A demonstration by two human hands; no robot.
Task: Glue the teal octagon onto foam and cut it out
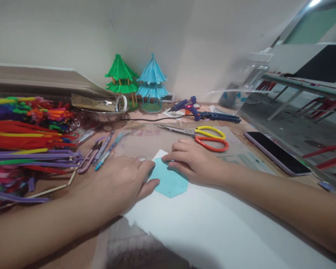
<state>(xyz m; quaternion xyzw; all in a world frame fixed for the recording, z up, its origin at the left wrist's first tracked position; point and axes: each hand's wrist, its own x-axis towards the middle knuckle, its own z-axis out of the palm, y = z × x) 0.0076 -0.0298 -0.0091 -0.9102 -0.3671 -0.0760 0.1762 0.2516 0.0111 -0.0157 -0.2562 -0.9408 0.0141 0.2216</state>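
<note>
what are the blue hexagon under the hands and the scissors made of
The blue hexagon looks like thin matte card or craft foam: flat, evenly coloured, cleanly cut edges; which one is unclear. The scissors have shiny grey blades, likely steel, with glossy yellow and orange handle loops that look plastic-coated.

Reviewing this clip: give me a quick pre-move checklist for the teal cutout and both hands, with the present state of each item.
1. Teal hexagon cutout lies flat on the white sheet: ok.
2. Left hand rests on the cutout's left edge: ok.
3. Right hand presses its upper right edge: ok.
4. Cutout aligned to the sheet's corner: cannot tell.
5. Scissors lie closed on the table beyond the right hand: ok.
6. Glue gun lies apart from both hands: ok.
</note>
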